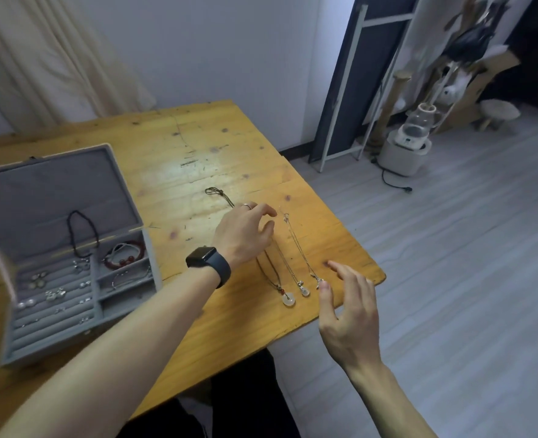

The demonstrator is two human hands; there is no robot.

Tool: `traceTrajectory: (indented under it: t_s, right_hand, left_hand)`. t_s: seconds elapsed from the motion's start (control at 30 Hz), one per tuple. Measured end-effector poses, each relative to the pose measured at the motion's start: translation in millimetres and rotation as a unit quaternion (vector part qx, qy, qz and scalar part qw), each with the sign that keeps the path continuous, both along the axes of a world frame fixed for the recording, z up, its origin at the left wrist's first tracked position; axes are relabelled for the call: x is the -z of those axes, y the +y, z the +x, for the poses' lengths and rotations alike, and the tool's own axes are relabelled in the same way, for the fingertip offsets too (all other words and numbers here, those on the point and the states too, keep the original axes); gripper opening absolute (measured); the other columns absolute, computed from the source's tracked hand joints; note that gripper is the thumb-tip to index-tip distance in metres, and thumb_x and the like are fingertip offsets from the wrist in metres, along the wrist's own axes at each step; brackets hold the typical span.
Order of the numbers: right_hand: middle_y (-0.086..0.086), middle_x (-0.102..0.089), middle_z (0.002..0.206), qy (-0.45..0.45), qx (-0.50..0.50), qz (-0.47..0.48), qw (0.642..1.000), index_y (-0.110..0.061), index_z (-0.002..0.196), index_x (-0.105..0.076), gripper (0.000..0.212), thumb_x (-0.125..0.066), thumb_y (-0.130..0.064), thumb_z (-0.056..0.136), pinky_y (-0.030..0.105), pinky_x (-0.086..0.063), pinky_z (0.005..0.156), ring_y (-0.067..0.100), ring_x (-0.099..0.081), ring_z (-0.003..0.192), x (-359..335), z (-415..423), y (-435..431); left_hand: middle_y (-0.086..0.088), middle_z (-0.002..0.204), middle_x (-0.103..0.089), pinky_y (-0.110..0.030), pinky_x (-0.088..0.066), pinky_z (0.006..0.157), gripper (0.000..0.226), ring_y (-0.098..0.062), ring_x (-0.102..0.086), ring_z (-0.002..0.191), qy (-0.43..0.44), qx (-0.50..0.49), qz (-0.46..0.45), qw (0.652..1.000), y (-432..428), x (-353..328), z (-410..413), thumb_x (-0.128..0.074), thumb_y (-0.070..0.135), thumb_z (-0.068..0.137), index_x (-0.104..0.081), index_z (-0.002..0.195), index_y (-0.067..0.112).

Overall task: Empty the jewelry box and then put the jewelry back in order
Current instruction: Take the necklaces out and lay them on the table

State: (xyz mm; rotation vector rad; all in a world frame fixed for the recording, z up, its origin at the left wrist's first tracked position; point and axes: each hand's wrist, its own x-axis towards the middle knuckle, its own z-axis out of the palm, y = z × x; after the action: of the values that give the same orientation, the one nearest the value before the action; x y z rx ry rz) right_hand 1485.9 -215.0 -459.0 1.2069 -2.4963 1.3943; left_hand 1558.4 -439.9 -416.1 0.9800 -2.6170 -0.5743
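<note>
The right hand (pixel 348 314) is held over the near right edge of the tabletop (pixel 198 147), its fingers spread and relaxed, with nothing gripped. Its thumb tip is placed just beside the small pendant of a thin silver chain (pixel 302 251); whether contact is made cannot be told.

Three necklaces are laid side by side near that right edge, pendants toward the near side. Left of the thin silver chain a second silver chain (pixel 288 268) with a small round pendant is seen. Left of that is a dark cord necklace (pixel 269 275) with a red bead and a pale disc pendant.

The left hand (pixel 245 235) is held over the far parts of the cord necklace and the second silver chain, fingers loosely curved and parted from the thumb, and nothing is seen pinched between them. A ring is worn on one finger and a dark watch (pixel 207 263) on the wrist. The knotted end of the cord is seen beyond the hand.

Toward the left edge, the grey jewelry box (pixel 56 352) is stood open. Small earrings (pixel 54 294) are tucked into its padded rolls. A red bead bracelet (pixel 125 259) is held in the far right compartment and a silver bangle (pixel 128 278) in the one nearer. A black bead strand (pixel 82 233) is draped from the lid into the tray.
</note>
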Motion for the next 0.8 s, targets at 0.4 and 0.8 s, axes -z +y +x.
traceTrajectory:
  t_s: [0.4, 0.8]
  right_hand:
    - [-0.008, -0.061, 0.12, 0.006, -0.216, -0.031, 0.976, -0.02, 0.125, -0.06, 0.028, -0.059, -0.024, 0.097, 0.006, -0.031, 0.094, 0.002, -0.048, 0.111, -66.9, 112.5, -112.8]
    - [-0.001, -0.062, 0.123, 0.074, -0.289, 0.083, 0.951, -0.021, 0.13, -0.056, 0.039, -0.062, -0.034, 0.094, 0.032, -0.05, 0.09, 0.018, -0.056, 0.112, -60.7, 179.0, -244.8]
  left_hand:
    - [0.013, 0.114, -0.063, -0.036, -0.052, 0.09, 0.022, -0.009, -0.055, 0.106, 0.124, -0.153, -0.081, 0.977, -4.0, -35.1, 190.8, -0.061, 0.025, 0.092, -0.067, 0.113, 0.03]
    - [-0.004, 0.152, -0.034, -0.026, -0.032, 0.106, 0.053, -0.021, -0.036, 0.138, 0.196, -0.415, -0.007, 0.888, -57.6, -19.8, 304.9, -0.059, 0.022, 0.096, -0.041, 0.146, 0.021]
